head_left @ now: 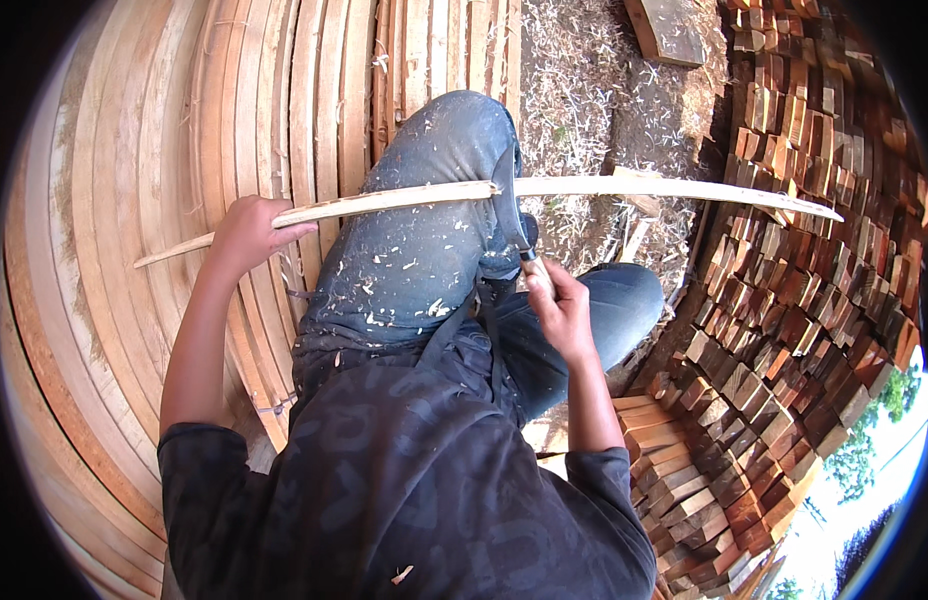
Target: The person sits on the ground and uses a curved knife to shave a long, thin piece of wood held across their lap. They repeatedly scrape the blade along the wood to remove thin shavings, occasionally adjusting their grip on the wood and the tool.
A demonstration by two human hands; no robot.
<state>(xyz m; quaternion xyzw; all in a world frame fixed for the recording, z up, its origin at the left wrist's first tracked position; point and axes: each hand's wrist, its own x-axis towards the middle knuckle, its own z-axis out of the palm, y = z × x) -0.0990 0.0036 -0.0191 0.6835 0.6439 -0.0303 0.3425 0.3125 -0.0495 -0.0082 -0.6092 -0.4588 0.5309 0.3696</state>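
Note:
A long, pale wooden strip (404, 197) lies across my raised thigh, reaching out to both sides. My left hand (252, 236) is closed around it near its left end, with the thumb along the wood. In my right hand (561, 308) is the light handle of a sickle-like knife with a dark curved blade (505, 205). The blade stands over the strip just beyond my knee and hides a short piece of it. Small shavings stick to my blue jeans (394, 270).
Long planks (234, 110) are laid side by side on the left and ahead. A tall stack of cut timber (784, 300) rises on the right. Shavings (569, 110) cover the ground between them, and a wood block (666, 32) lies at the far end.

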